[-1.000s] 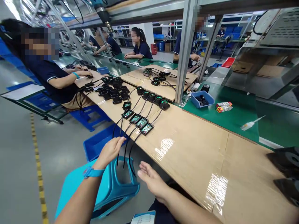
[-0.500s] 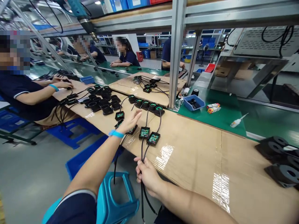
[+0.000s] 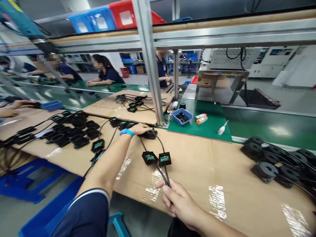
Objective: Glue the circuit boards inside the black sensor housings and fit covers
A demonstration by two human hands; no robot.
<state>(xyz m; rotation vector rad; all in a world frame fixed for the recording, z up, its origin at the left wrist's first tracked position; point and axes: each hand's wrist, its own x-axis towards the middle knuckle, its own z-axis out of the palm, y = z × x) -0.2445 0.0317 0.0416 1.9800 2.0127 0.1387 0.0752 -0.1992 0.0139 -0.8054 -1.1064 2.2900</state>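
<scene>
My left hand (image 3: 141, 129), with a blue wristband, reaches across the bench. Its fingers lie over the rightmost round black housings (image 3: 149, 134), which hold green circuit boards; the thumb and much of the grip are hidden. Black cables run from these housings to two small square black boxes (image 3: 165, 159) with green boards inside. My right hand (image 3: 176, 197) is closed around the two black cables (image 3: 164, 174) just below the boxes, at the bench's near edge. To the left, more square boxes (image 3: 98, 144) and round housings (image 3: 115, 121) lie cabled together.
Empty round black housings (image 3: 74, 131) cluster at left, near a co-worker's hands (image 3: 14, 107). A metal post (image 3: 149, 65) rises behind my left hand. A blue bin (image 3: 182, 117), small boxes (image 3: 201, 118) and a bottle (image 3: 222, 128) stand behind. Black cabled parts (image 3: 265, 171) lie right.
My view has turned right. My left hand has moved from above the boxes onto the round housings. The two cabled boxes have shifted right along the bench, with my right hand still on their cables.
</scene>
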